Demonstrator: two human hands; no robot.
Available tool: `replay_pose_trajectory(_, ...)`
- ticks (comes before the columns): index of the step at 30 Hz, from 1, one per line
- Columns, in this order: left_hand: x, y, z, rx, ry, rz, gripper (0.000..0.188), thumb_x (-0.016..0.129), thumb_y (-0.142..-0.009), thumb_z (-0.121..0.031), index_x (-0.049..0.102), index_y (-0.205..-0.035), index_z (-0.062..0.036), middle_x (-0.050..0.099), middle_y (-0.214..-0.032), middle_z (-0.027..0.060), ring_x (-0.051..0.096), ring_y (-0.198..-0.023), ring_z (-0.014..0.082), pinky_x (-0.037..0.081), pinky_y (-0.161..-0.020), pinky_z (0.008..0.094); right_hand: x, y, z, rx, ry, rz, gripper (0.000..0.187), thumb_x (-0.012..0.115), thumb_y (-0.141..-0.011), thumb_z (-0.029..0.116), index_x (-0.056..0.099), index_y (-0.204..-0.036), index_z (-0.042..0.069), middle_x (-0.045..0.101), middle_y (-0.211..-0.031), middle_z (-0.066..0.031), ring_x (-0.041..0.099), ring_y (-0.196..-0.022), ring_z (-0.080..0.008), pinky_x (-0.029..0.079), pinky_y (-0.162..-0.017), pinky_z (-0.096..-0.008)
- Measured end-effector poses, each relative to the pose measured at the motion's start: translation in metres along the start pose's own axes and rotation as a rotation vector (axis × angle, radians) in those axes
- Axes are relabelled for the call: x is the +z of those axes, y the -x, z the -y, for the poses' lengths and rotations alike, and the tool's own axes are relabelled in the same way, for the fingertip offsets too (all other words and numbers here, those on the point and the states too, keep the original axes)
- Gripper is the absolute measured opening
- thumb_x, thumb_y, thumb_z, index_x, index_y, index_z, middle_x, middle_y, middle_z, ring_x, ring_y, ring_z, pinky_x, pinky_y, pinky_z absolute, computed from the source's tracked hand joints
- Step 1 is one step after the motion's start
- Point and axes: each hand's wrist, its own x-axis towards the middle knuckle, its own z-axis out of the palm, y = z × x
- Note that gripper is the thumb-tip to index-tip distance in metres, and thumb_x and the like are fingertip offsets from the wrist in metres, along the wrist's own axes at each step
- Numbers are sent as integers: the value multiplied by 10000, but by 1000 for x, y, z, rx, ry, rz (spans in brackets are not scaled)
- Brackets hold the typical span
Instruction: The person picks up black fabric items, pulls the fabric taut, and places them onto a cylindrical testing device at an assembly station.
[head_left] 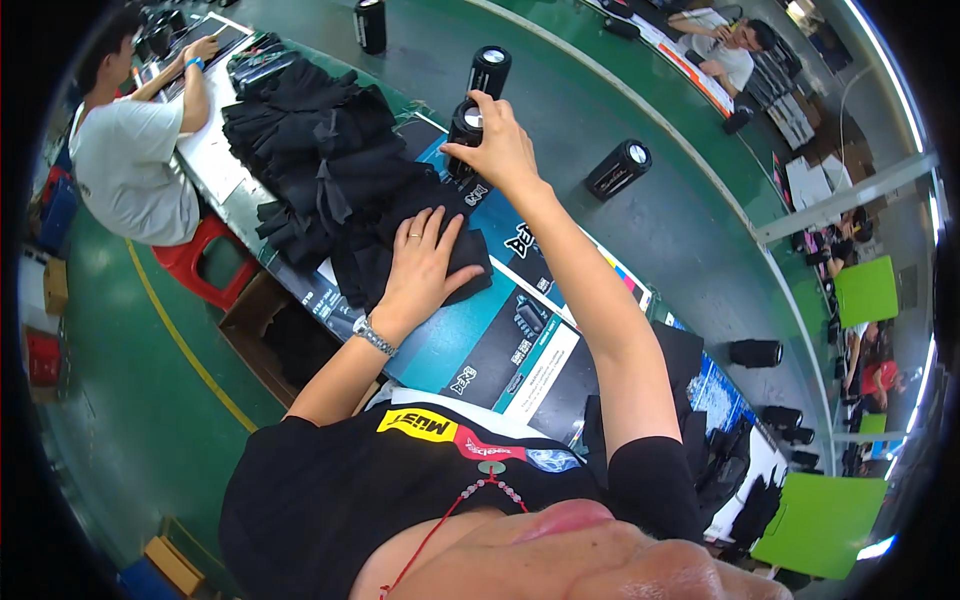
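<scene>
My right hand (500, 150) reaches to the far side of the table, thumb and fingers round the top of an upright black cylindrical speaker (466, 128). My left hand (425, 268), with a ring and a wristwatch, lies with fingers spread on a flat black cloth pouch (468, 252). Beside it, to the left, rises a large heap of black cloth pouches (310, 150). Another black speaker (490, 72) stands just beyond the held one.
Printed sheets (450, 345) cover the table under my arms. More speakers stand apart: one (619, 168) at right, one (370, 25) farther off. An open carton (262, 325) and red stool (205, 262) are at left, where a co-worker (135, 165) sits. Dark cloth lies at right.
</scene>
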Motion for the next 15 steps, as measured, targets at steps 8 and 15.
replay_pose_trajectory(8,3,-7,4,101,-13,50,473,657,-839,-237,550,-1276,-91,508,-1324,115,419,-1257,330,305,-1037,461,-19,26,-27,42,-451,-517,761,781,-751,381,444,-1311,-9,534,-1151,-219,558,-1055,-318,469,-898,-380)
replay_pose_trajectory(15,-15,-28,5,-15,407,-213,199,552,-900,-66,667,-1060,-39,677,-1071,77,583,-1110,254,375,-983,391,-34,166,-37,531,-849,-493,328,611,-927,235,562,-1123,-23,618,-1069,-125,602,-1022,-198,483,-883,-305)
